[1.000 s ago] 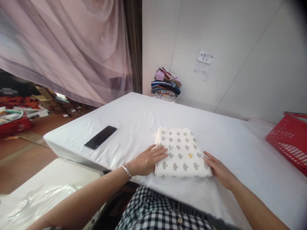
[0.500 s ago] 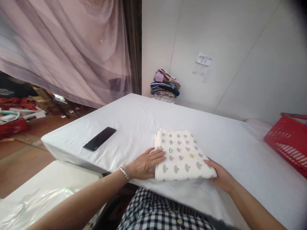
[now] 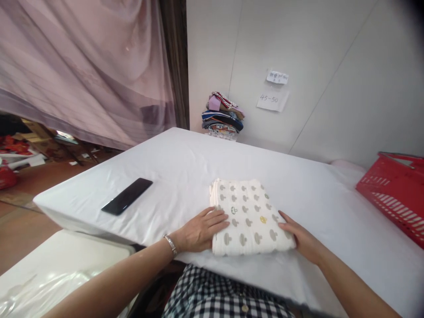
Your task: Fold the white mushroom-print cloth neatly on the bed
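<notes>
A folded white cloth printed with grey mushrooms, a few coloured, lies flat on the white-covered table near its front edge. Across its left edge rests my left hand, fingers stretched out on top, a silver bracelet at the wrist. At the opposite edge, my right hand grips the cloth's side with its thumb on top; its other fingers are partly hidden. Left of the cloth lies a black phone.
On the right of the table stands a red plastic basket. A pile of folded fabrics sits by the wall at the back corner. Paper notes hang on the wall. Lower left is a white surface with clear plastic; a pink curtain hangs behind.
The view has shifted slightly. The cloth's right side lies a little flatter, and my right hand has moved slightly up along that edge. My left hand stays on the left edge.
</notes>
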Available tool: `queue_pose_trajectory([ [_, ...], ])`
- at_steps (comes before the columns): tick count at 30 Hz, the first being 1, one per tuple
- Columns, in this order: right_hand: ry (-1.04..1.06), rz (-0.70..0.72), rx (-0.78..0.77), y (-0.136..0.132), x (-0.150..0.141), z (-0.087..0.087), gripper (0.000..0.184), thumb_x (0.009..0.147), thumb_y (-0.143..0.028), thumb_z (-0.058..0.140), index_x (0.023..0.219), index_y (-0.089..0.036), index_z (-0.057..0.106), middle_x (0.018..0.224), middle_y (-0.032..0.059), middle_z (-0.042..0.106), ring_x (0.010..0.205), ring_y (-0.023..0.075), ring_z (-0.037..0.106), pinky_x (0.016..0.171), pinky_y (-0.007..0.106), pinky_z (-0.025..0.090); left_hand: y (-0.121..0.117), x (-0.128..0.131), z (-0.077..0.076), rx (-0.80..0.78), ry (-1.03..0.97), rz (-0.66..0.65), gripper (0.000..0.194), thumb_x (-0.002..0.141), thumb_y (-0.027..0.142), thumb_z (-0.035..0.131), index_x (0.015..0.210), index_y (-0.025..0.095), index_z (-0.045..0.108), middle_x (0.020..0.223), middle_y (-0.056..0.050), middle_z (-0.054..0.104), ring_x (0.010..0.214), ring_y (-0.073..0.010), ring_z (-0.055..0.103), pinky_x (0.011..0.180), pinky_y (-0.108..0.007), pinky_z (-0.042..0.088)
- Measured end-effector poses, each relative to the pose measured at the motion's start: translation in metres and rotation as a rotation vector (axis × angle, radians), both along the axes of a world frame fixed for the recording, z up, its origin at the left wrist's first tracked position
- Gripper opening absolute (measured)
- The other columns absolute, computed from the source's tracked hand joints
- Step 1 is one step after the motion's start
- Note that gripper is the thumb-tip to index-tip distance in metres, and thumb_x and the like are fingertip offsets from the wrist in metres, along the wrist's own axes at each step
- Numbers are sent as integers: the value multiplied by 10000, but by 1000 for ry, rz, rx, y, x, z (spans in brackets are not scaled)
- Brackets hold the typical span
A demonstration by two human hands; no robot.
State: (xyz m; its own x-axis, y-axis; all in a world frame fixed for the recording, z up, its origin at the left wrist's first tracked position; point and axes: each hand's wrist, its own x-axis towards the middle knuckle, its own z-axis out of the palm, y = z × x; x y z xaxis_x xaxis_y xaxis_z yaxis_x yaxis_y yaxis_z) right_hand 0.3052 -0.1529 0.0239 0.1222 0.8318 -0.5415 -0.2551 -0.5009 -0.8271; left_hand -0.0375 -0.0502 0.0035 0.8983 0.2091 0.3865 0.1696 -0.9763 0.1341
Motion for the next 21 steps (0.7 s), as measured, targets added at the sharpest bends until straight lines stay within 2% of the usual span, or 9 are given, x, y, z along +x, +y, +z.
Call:
queue_pose_trajectory([
  [2, -29, -34, -11, 10, 4, -1, 693, 751, -350, 673, 1357, -332, 337, 1382, 30, 468, 1128, 229, 564, 801, 302, 525, 0, -1, 0, -7, 13, 2, 530, 863, 285, 489, 1365, 203, 340, 1353, -121, 476, 1295, -257, 373, 1096, -475, 237],
  [4, -13, -27, 3, 23, 7, -1, 644, 755, -388, 661, 1330, -289, 388, 1312, 71, 539, 1087, 247, 591, 817, 336, 524, 0, -1, 1, -16, 27, 11, 541, 857, 289, 495, 1367, 198, 338, 1360, -129, 467, 1295, -264, 372, 1091, -481, 247],
  [9, 64, 85, 50, 54, 4, 1, 426, 778, -415, 623, 1155, -233, 545, 1088, 78, 677, 974, 262, 646, 833, 384, 522, -6, -3, 7, -80, 11, 16, 580, 814, 256, 529, 1364, 207, 352, 1375, -130, 448, 1296, -278, 369, 1080, -491, 269],
  [11, 87, 118, 67, 62, 2, 2, 376, 784, -408, 619, 1109, -225, 567, 1047, 77, 692, 958, 256, 652, 852, 390, 514, -8, -5, 8, -130, -8, 7, 602, 793, 190, 518, 1369, 226, 346, 1385, -113, 438, 1303, -273, 359, 1080, -501, 266],
  [13, 138, 157, 20, 67, 1, 2, 377, 793, -421, 606, 1094, -197, 574, 1030, 99, 696, 961, 260, 653, 878, 406, 500, -7, -7, 9, -212, -51, 19, 626, 775, 135, 488, 1373, 247, 338, 1389, -91, 436, 1305, -259, 356, 1078, -504, 272],
  [15, 205, 183, -74, 72, 1, 2, 423, 802, -458, 583, 1100, -157, 574, 1026, 128, 694, 971, 266, 650, 907, 422, 482, -4, -7, 8, -358, -152, 170, 582, 790, 135, 453, 1353, 256, 367, 1367, -77, 461, 1277, -244, 395, 1058, -486, 316],
  [17, 252, 190, -136, 77, 1, 2, 477, 809, -497, 558, 1118, -134, 568, 1031, 144, 691, 982, 266, 647, 928, 425, 467, 4, -4, 9, -585, -281, 473, 477, 835, 210, 434, 1311, 238, 424, 1313, -88, 507, 1186, -240, 487, 988, -442, 407],
  [19, 276, 201, -156, 85, 1, 2, 512, 812, -524, 542, 1141, -132, 558, 1039, 145, 689, 992, 262, 644, 934, 422, 462, 13, 3, 12, -885, -373, 757, 455, 853, 331, 458, 1289, 202, 449, 1253, -119, 545, 1056, -242, 571, 855, -384, 497],
  [21, 283, 222, -180, 92, 0, 4, 534, 811, -541, 535, 1153, -131, 553, 1032, 144, 692, 987, 261, 646, 931, 423, 463, 23, 12, 16, -1205, -420, 869, 570, 827, 433, 514, 1311, 149, 417, 1182, -155, 580, 946, -242, 611, 734, -342, 529],
])
